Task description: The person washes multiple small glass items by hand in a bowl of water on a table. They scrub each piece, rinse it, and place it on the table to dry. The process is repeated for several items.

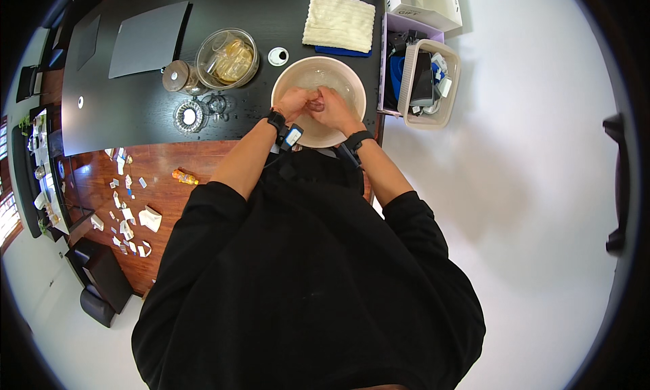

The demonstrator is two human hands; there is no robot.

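Observation:
A pale pink basin [361, 101] with clear water stands on the black table [284, 14] close in front of my body. My left hand [296, 101] and my right hand [332, 105] meet over the water, inside its rim. Their fingers are bent and overlap at the fingertips. Whether something small or transparent is held between them cannot be made out. A round white lid-like disc [274, 56] with a dark spot lies just beyond the basin's left rim. Behind the basin is a folded cream towel [339, 22] on a blue item [343, 51].
Left of the basin are a clear tub [202, 69] with glassy pieces, a wood-lidded jar [175, 76], a small glass [217, 104] and a ribbed glass dish [182, 127]. A laptop [147, 39] lies farther left. A bin of electronics [454, 93] stands right. Scraps and a bottle [185, 177] lie on the floor.

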